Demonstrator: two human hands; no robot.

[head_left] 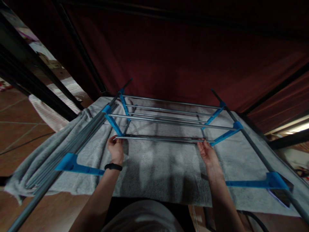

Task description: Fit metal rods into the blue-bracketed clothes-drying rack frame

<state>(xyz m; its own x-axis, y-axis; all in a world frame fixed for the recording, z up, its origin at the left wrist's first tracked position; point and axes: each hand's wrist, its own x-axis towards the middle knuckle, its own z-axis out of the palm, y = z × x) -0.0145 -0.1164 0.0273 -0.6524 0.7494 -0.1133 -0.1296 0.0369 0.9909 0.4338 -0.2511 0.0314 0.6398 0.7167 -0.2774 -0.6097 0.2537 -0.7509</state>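
A rack of grey metal tubes with blue plastic brackets (112, 124) lies across a grey towel-covered surface. My left hand (116, 149), with a black wristband, is closed around the left end of a thin metal rod (159, 139). My right hand (206, 150) pinches the same rod near its right end. The rod runs level between both hands, close to the lower ends of the upper brackets. A second blue bracket (225, 138) sits just beyond my right hand. Nearer me, a blue bracket (79, 167) passes behind my left forearm, and another (256, 184) stands by my right forearm.
Several loose metal rods (70, 148) lie on the grey towel (154, 174) at the left. A dark phone-like object (281, 195) rests under the right tube. Dark red fabric (164, 58) hangs behind, between dark frame bars. Tiled floor (16, 129) shows at the left.
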